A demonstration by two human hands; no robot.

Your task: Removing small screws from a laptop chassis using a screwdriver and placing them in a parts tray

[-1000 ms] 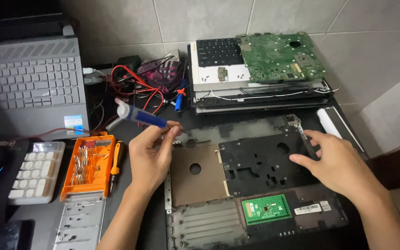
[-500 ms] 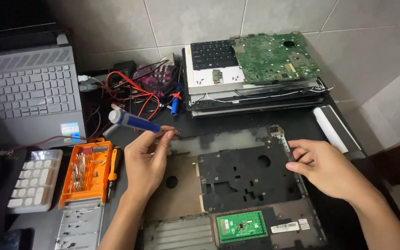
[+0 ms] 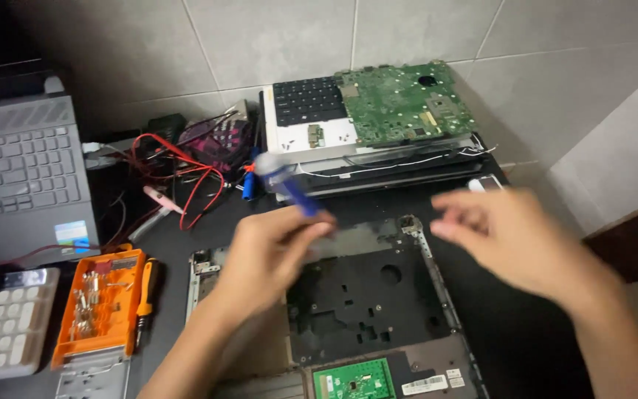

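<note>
The left hand (image 3: 271,255) has its grip closed round a blue-handled screwdriver (image 3: 289,188), tip up and blurred, over the opened laptop shell (image 3: 363,303). The right hand (image 3: 515,236) hovers above the shell's right edge, fingers loosely spread and holding nothing (also blurred). Beyond lie a green circuit board (image 3: 407,103) on stacked laptop parts and red wires (image 3: 179,166); left, an orange bit case (image 3: 97,307) and a grey laptop (image 3: 20,177). The dark tabletop (image 3: 526,325) meets a tiled wall. Both hands have lifted since half a second ago.
</note>
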